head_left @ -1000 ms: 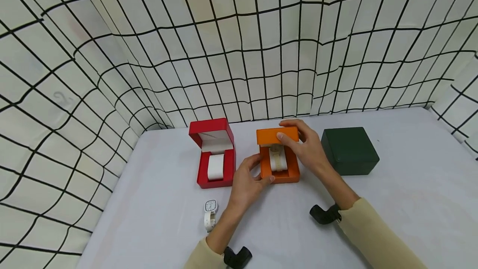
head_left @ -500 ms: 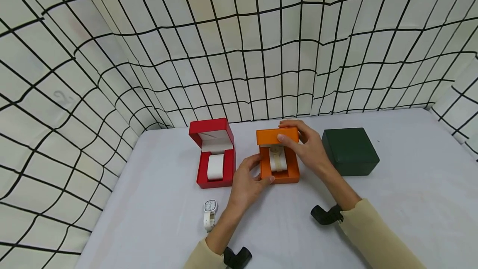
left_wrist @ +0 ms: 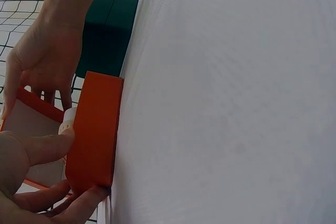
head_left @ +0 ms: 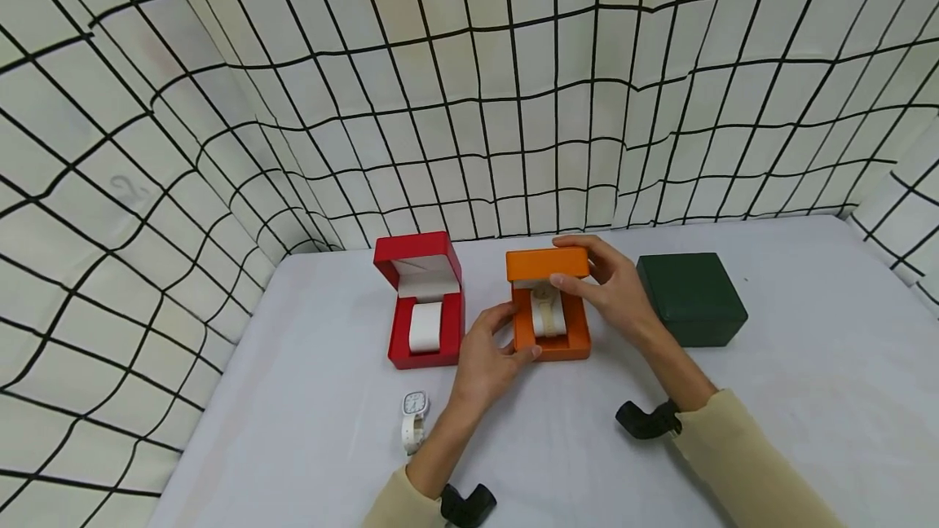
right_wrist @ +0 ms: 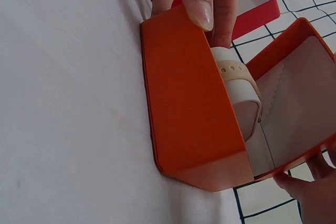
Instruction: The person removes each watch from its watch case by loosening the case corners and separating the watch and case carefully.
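An orange watch box (head_left: 575,341) stands with its lid (head_left: 539,265) raised. Inside, a watch with a pale strap (head_left: 547,318) wraps round a white cushion (right_wrist: 226,54). My left hand (head_left: 484,365) grips the base, thumb at the front left corner and fingers along the left side. At the lid's right end, my right hand (head_left: 616,292) has its thumb by the front lower edge and its fingers over the top and back. In the left wrist view, the left thumb (left_wrist: 47,148) reaches over the base's front rim.
Left of the orange box, a red watch box (head_left: 399,349) stands open with a bare white cushion (head_left: 425,327). A closed green box (head_left: 689,296) is at the right. A white watch (head_left: 414,418) lies beside my left forearm. Black-gridded white walls (head_left: 513,104) rise behind the white table (head_left: 308,414).
My right thumb has slid slightly down and right on the lid. The head view has shifted a little. Otherwise both hands and the orange box keep their places.
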A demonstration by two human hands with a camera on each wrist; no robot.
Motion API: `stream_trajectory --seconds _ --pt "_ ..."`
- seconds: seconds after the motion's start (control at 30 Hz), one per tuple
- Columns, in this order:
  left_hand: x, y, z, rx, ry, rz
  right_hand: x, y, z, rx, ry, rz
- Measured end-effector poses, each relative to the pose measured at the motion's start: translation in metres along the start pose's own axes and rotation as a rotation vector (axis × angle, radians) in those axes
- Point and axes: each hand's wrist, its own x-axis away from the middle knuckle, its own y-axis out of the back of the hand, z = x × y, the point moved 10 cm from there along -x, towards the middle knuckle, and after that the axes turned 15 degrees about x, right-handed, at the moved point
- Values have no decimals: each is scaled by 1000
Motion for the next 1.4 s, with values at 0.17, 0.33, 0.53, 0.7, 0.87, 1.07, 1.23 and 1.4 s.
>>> stream_trajectory --seconds 0.17,0.33,0.53,0.7,0.87,1.07,1.23,1.4 --pt "1 0 1 1 -1 2 -3 -1 -1 -2 -2 -12" --pt "1 0 0 4 -7 5 -6 1 -2 -1 -19 -18" --pt "0 -1 0 7 -1 7 -9 2 -3 8 -37 -16" --pt "0 -1 0 8 -1 7 -12 3 -2 10 -52 -11" --pt "0 -1 0 12 3 3 -17 2 -1 41 -62 4" --pt "0 -1 -1 19 6 -2 -24 2 -3 51 -82 28" --pt "1 -1 -1 11 8 -2 -27 1 -5 74 -108 51" --pt "2 0 0 3 7 -9 -29 -1 -6 75 -122 60"
